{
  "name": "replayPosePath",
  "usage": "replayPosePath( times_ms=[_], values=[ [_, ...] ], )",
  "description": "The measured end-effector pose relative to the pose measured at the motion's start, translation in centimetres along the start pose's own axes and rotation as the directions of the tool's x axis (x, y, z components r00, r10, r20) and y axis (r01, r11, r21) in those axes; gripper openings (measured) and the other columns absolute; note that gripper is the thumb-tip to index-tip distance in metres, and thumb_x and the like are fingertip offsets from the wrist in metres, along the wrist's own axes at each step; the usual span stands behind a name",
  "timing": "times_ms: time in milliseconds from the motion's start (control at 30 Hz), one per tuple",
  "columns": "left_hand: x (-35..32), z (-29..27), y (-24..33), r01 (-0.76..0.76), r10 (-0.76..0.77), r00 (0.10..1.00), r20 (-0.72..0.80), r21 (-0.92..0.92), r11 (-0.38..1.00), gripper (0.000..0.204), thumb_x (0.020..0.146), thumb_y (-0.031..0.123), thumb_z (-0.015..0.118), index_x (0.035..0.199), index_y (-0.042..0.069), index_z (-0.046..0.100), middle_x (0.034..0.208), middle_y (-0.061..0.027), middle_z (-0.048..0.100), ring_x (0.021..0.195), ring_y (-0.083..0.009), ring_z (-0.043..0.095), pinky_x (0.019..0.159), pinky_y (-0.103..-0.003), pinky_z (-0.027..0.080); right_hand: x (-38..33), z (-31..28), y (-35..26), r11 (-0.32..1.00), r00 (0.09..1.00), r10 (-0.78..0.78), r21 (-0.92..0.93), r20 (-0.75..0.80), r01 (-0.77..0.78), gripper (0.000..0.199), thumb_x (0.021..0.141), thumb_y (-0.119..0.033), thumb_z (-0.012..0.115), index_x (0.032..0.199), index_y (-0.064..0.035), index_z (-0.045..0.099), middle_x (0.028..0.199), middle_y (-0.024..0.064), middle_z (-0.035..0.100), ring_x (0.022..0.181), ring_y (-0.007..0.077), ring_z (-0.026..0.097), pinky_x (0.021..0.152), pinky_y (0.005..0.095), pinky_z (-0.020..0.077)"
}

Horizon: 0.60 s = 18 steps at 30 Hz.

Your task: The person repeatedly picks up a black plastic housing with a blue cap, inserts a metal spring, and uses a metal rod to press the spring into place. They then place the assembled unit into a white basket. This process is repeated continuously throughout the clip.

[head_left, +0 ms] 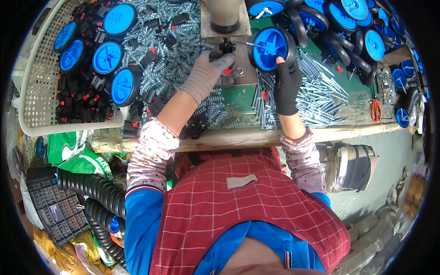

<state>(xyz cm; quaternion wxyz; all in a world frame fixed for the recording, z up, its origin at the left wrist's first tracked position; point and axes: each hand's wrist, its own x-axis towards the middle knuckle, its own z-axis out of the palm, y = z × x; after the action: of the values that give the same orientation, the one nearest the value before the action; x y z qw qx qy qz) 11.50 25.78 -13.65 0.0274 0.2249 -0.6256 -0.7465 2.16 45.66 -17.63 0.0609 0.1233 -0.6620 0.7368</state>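
Note:
My left hand (211, 72), in a grey glove, is closed around a small black plastic bracket (226, 47) with a bit of red on it, at the foot of a metal post. In a black glove with bare fingertips, my right hand (287, 89) grips the near rim of a blue wheel (270, 49) with a black tyre. A thin metal rod (248, 44) runs from the wheel's middle leftward to the bracket. Under my right wrist lies a heap of loose metal rods (316, 94). Coil springs (158, 55) are piled left of my left hand.
A white perforated basket (39, 103) at the left holds black and red parts and several blue wheels. More wheels (341, 18) crowd the far right. Red-handled scissors (376, 110) lie near the right end. The post (224, 16) rises at the far middle. The bench's wooden edge (229, 138) runs before me.

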Motion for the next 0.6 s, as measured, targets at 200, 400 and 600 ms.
replayPosePath(
  times_ms=[200, 400, 600],
  values=[
    [-1.2, 1.1, 1.6, 0.067, -0.068, 0.998, -0.007, -0.108, 0.992, 0.038, 0.091, 0.026, 0.072, 0.118, 0.004, 0.056, 0.102, -0.0099, 0.068, 0.081, -0.024, 0.073, 0.062, -0.03, 0.061, -1.5, 1.6, -1.4, 0.998, 0.997, 0.045, -0.047, 0.058, -0.043, 0.043, 0.09, -0.028, 0.072, 0.12, 0.0016, 0.062, 0.101, 0.0106, 0.069, 0.088, 0.016, 0.062, 0.08, 0.0293, 0.048],
    [-0.7, 0.8, 0.7, -0.025, 0.027, 1.0, 0.016, -0.087, 0.996, 0.048, 0.089, 0.031, 0.075, 0.121, 0.002, 0.054, 0.107, -0.0111, 0.064, 0.084, -0.0229, 0.071, 0.066, -0.032, 0.062, -3.4, 3.5, -2.7, 0.983, 0.982, -0.05, -0.164, 0.181, 0.08, 0.058, 0.091, -0.023, 0.07, 0.141, -0.0005, 0.049, 0.116, 0.018, 0.068, 0.103, 0.0227, 0.067, 0.089, 0.0331, 0.051],
    [-2.4, -0.5, 0.4, -0.138, 0.135, 0.989, 0.051, 0.061, 0.989, 0.056, 0.09, 0.037, 0.074, 0.125, -0.001, 0.053, 0.11, -0.0107, 0.062, 0.087, -0.0207, 0.069, 0.075, -0.035, 0.061, -3.5, 4.9, -1.0, 0.912, 0.93, -0.251, -0.258, 0.267, 0.32, 0.071, 0.088, -0.021, 0.075, 0.147, -0.0001, 0.04, 0.125, 0.0203, 0.063, 0.111, 0.0274, 0.065, 0.093, 0.0353, 0.0503]
  ],
)
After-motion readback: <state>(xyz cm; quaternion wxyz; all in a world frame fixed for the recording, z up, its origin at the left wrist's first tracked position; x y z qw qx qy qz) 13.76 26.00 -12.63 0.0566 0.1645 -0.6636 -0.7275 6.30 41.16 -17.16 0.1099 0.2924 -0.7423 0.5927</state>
